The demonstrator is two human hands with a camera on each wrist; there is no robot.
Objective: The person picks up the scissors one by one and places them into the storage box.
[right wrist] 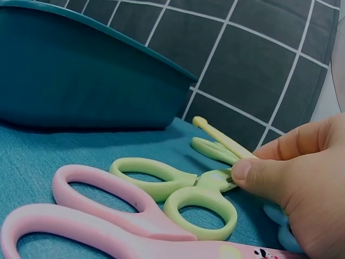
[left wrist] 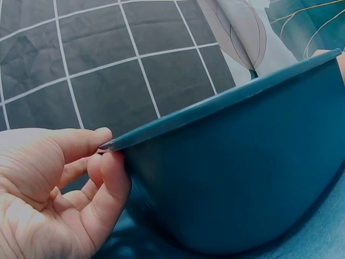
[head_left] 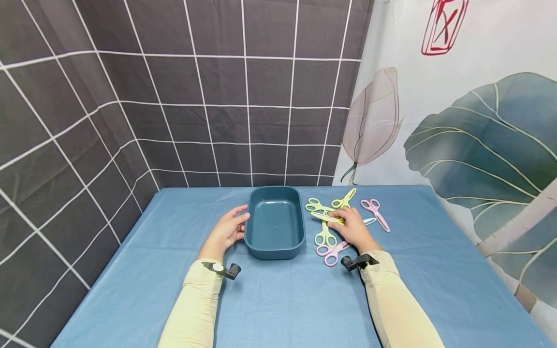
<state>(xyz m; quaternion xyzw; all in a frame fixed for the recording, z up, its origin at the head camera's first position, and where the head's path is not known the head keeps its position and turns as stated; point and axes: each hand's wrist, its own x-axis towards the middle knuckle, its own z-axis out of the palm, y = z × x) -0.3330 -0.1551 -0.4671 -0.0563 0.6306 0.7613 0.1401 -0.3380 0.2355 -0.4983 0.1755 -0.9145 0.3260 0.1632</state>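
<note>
A dark teal rectangular bin (head_left: 275, 254) stands on the blue cloth. My left hand (head_left: 227, 229) pinches its left rim between thumb and fingers, plain in the left wrist view beside the bin's wall (left wrist: 242, 156). Over the pile of scissors, my right hand (head_left: 354, 229) pinches yellow scissors (right wrist: 223, 137) with thumb and fingertips; their far end points toward the bin. Just under that hand lie light green scissors (right wrist: 213, 208) and pink scissors (right wrist: 102, 189). A pale blue pair (head_left: 370, 221) is mostly hidden beneath the hand.
Behind the pile lie a second green pair of scissors (head_left: 314, 205) and another yellow pair (head_left: 344, 198). Farther right is a separate pink pair (head_left: 376, 212). A dark grid-patterned curtain (head_left: 226, 121) borders the back and left of the table (head_left: 278, 304).
</note>
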